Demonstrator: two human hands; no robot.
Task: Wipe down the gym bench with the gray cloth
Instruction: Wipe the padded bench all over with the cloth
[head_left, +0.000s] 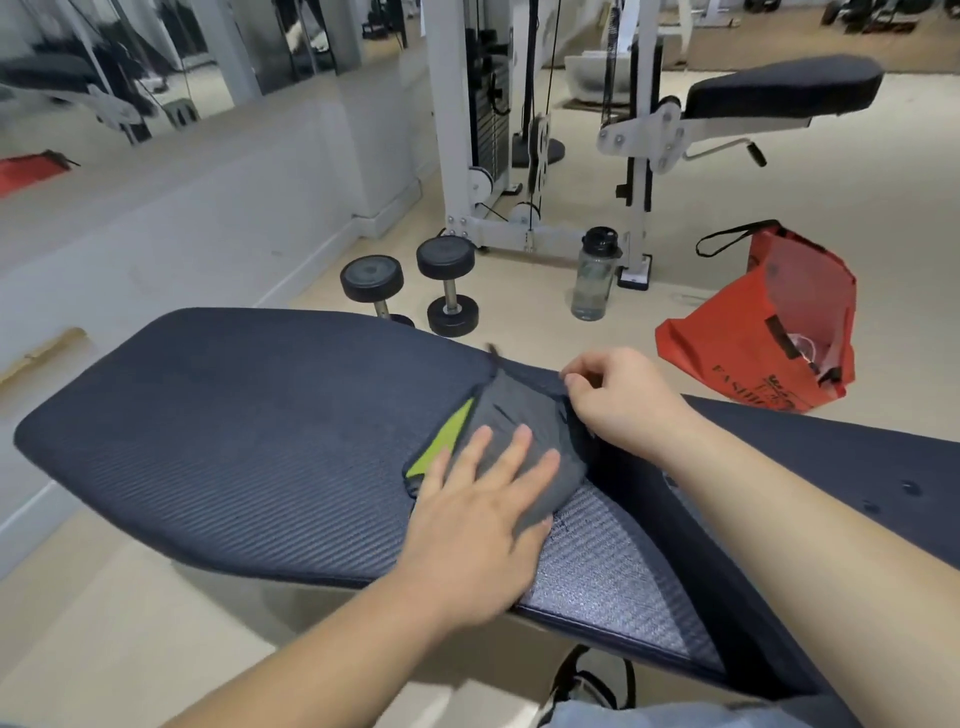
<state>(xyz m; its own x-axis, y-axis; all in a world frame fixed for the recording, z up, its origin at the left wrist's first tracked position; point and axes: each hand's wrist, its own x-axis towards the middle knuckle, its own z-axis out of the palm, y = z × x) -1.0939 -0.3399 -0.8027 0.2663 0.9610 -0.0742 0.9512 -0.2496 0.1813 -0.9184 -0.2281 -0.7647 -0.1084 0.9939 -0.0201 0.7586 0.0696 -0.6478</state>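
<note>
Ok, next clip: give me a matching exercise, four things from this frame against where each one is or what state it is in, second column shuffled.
Things:
1. gray cloth
2. left hand
3. water bottle
4. red bag

Places or states:
A. standing upright on the floor beside the white machine frame
B. slumped open on the floor beyond the bench
C. lying on the bench pad, one corner pinched by the right hand
D. pressed flat, fingers spread, on the cloth

Pairs: 1-C, 2-D, 3-A, 4-B
</note>
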